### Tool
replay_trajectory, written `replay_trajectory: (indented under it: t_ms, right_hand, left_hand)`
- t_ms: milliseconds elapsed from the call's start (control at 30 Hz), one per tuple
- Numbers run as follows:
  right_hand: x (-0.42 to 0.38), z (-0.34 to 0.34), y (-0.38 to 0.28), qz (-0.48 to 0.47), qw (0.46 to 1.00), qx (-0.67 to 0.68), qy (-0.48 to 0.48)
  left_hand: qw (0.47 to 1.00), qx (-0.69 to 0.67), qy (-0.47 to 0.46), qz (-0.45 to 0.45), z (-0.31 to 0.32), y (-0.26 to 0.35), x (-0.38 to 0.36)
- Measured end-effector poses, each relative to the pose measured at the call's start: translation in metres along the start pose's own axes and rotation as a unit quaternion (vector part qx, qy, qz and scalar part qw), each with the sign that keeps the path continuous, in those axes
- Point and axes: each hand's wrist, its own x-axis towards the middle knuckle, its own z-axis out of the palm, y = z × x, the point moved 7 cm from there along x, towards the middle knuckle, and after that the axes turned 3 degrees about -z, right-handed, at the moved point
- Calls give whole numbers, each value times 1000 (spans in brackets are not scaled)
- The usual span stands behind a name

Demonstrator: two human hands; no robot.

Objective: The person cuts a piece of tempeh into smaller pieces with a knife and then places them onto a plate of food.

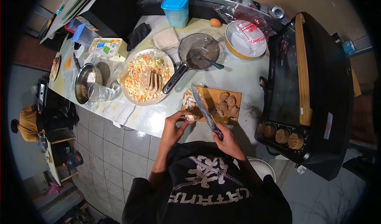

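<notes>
My right hand (229, 142) grips a kitchen knife (203, 108) by its dark handle, the blade slanting over a wooden cutting board (211, 92). At the board's near left edge, my left hand (174, 125) pinches a pale piece of food (192, 117) that looks like meat. Small pale chopped bits (189, 101) lie on the board left of the blade. Several round brown slices (228, 101) rest to its right. Beyond my left hand stands a large plate (126, 96) of chopped white and orange food, with a stack of brown slices (150, 81) on top.
A small frying pan (206, 45) holds a fork (206, 59). Behind are a blue-lidded tub (176, 15), an egg (215, 23) and a white bowl (240, 41). A black oven (313, 93) borders the right; a metal bowl (82, 90) and glass (99, 93) stand left. Another person (28, 123) is far left.
</notes>
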Motion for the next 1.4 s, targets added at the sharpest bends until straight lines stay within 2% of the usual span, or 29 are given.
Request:
replay_trajectory:
  t_ms: [67, 300, 367, 467, 600, 800, 900, 1000, 1067, 1100, 1167, 1300, 1367, 1400]
  right_hand:
    - [0, -1, -3, -5, 1000, -20, -2]
    - [3, -3, 4, 8, 1000, -13, 3]
    - [4, -6, 4, 12, 999, -51, 8]
    - [11, -4, 17, -22, 998, -41, 35]
    - [28, -5, -2, -8, 999, 8, 36]
    - [59, 10, -10, -14, 1000, 19, -3]
    - [69, 8, -27, -53, 996, 70, 30]
    - [72, 9, -26, -19, 999, 38, 21]
    - [72, 9, -25, -7, 997, 74, 21]
    - [72, 9, -24, -7, 997, 74, 20]
    - [72, 9, -15, 6, 999, 44, 4]
    - [71, 13, -13, -41, 996, 74, 15]
    - [69, 17, -9, -73, 995, 67, 27]
    - [69, 19, -6, -73, 995, 67, 27]
  left_hand:
    - [994, -79, -12, -71, 4, -19, -1]
    - [990, -118, -35, -64, 10, -17, 3]
    - [998, -21, -47, 41, 10, -14, 6]
    - [999, 30, -26, 37, 6, -9, 6]
    - [995, 74, 3, 70, -1, -3, 5]
    - [999, 14, -3, 41, -3, -10, 3]
    - [999, 20, 4, 50, -7, -11, 1]
    - [999, -5, -6, 36, -7, -16, -4]
    - [987, -150, -8, -53, -6, -26, -8]
    - [987, -150, -8, -53, -6, -28, -10]
    - [965, -240, -2, -103, -5, -40, -13]
    - [965, -239, -19, -109, -7, -34, -10]
    - [980, -197, -3, -33, -10, -23, -7]
    - [980, -197, -3, -33, -9, -23, -6]
